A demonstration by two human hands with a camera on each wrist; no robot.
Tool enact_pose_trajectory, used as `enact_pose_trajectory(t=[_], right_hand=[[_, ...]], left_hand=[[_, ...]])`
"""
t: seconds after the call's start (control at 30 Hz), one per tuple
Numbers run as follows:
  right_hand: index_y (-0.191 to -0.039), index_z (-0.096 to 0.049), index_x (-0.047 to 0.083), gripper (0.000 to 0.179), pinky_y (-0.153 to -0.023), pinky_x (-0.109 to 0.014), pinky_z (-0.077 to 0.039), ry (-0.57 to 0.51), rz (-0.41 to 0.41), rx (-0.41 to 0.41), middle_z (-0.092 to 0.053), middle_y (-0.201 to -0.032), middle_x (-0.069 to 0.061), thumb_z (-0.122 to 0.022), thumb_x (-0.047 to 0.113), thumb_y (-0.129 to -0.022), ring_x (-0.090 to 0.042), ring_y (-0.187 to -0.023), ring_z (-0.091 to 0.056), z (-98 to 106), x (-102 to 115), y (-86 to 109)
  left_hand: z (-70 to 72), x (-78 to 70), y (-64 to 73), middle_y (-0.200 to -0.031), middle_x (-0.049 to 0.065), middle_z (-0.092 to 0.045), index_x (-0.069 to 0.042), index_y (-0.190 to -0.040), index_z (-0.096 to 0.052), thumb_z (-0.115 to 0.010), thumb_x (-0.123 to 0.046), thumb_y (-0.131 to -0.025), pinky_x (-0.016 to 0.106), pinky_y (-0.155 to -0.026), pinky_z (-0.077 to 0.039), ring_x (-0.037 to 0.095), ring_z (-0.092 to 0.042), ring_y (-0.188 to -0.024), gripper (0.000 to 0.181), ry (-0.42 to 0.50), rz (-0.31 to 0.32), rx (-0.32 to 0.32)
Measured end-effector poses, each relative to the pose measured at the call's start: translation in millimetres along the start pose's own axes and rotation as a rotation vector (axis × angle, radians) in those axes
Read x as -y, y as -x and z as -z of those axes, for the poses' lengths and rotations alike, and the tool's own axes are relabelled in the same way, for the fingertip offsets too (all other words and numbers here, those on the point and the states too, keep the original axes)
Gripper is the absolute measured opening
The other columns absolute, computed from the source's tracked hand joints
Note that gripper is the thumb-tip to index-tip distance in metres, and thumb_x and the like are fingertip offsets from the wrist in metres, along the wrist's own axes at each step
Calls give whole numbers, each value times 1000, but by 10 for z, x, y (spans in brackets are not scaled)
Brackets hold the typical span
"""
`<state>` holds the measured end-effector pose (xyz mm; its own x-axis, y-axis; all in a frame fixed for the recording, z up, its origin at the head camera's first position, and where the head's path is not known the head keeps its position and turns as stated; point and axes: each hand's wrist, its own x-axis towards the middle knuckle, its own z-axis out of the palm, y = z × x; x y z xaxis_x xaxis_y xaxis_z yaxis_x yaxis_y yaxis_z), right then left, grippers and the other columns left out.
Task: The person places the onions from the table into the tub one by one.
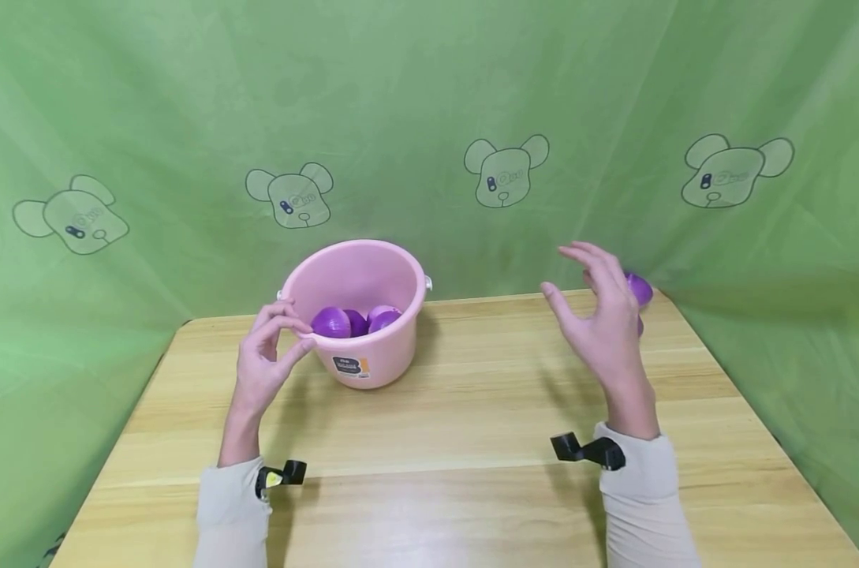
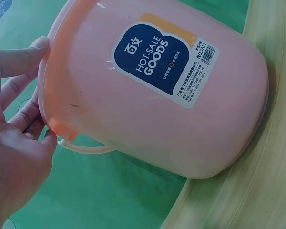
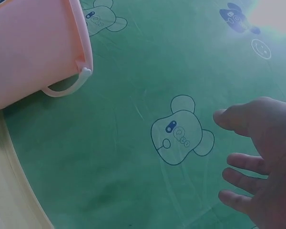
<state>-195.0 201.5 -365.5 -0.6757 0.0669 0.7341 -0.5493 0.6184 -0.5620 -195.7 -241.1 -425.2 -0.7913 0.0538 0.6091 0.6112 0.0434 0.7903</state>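
A pink plastic bucket [image 1: 372, 359] stands toward the back of the table, left of the middle. Several purple onions [image 1: 330, 323] lie inside it. My left hand [image 1: 262, 355] pinches the bucket's near-left rim between thumb and fingers. In the left wrist view, the fingers wrap over the rim beside the bucket's label [image 2: 157, 59]. My right hand [image 1: 603, 331] is raised over the right side of the table, fingers spread and holding nothing. Behind it, partly hidden, are more purple onions [image 1: 639, 290] near the back right corner.
The wooden table [image 1: 429, 505] reaches back to a green curtain [image 1: 401, 95] printed with bear heads. A white handle [image 3: 69, 89] hangs at the bucket's side in the right wrist view. Black wrist mounts [image 1: 588, 451] sit on both sleeves.
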Motion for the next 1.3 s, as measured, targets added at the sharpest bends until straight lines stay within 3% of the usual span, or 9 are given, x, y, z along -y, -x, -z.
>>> enact_pose_trajectory(t=[0.23,0.33,0.47,0.57,0.67,0.77,0.87,1.17,1.3], right_hand=[[-137,-63,13,55,-107,-58,-50,18,-40,-6,-53,-147,-6,-83,11,-86,-27,-130,-52,55,-95,6],[-138,-63,12,54,-91,-33,-58,50,-43,-17,-53,-147,-5,-83,11,-87,-22,-103,-58,85,-120,8],[-138,-63,14,54,-72,-11,-46,78,-71,-25,-53,-148,-4,-82,13,-88,-18,-87,-53,122,-137,11],[-138,-63,14,54,-90,-13,-48,67,-102,-28,-52,-148,-5,-83,13,-87,-22,-106,-57,151,-158,11],[-137,-64,14,54,-106,-30,-46,48,-112,-33,-53,-147,-7,-83,11,-86,-27,-122,-55,182,-190,6],[-135,-65,13,53,-118,-45,-36,41,-110,-47,-55,-146,-7,-83,10,-85,-28,-136,-48,215,-219,-3],[-135,-65,13,53,-118,-46,-36,41,-117,-60,-56,-145,-6,-83,9,-85,-26,-136,-49,245,-241,-2],[-138,-64,16,52,-108,-25,-45,58,-173,-61,-55,-146,-2,-80,11,-88,-20,-131,-51,301,-305,34],[-138,-63,17,53,-106,-28,-48,68,-185,-61,-55,-146,-4,-80,13,-89,-23,-128,-53,312,-345,47]], left_hand=[[1,10,-1,-112,35,-46,17,-96,-64,-71,20,-80,43,-129,-16,45,-35,-140,18,-1,-1,-1],[0,7,-8,-112,35,-46,17,-96,-64,-71,20,-80,44,-129,-16,44,-35,-140,18,1,-7,-1],[-3,2,-12,-112,36,-45,17,-96,-64,-71,20,-80,45,-129,-15,44,-35,-139,18,5,-10,-2],[-4,-1,-11,-112,38,-44,17,-96,-64,-71,20,-80,45,-129,-16,45,-35,-140,18,8,-7,-2],[-5,-4,-11,-112,37,-44,17,-96,-64,-71,20,-80,44,-129,-16,45,-35,-140,17,8,-4,-2],[-5,-7,-14,-111,35,-46,17,-96,-64,-71,20,-81,44,-129,-16,44,-35,-140,17,6,-1,-4],[-5,-8,-15,-111,34,-47,17,-96,-64,-71,20,-81,43,-129,-16,44,-35,-140,17,2,2,-4],[-8,-8,-15,-111,34,-46,18,-96,-64,-70,21,-80,44,-129,-15,44,-35,-140,17,11,-3,-4],[-5,-8,-10,-111,33,-47,18,-96,-64,-70,21,-80,44,-129,-15,44,-35,-140,17,12,-4,-4]])
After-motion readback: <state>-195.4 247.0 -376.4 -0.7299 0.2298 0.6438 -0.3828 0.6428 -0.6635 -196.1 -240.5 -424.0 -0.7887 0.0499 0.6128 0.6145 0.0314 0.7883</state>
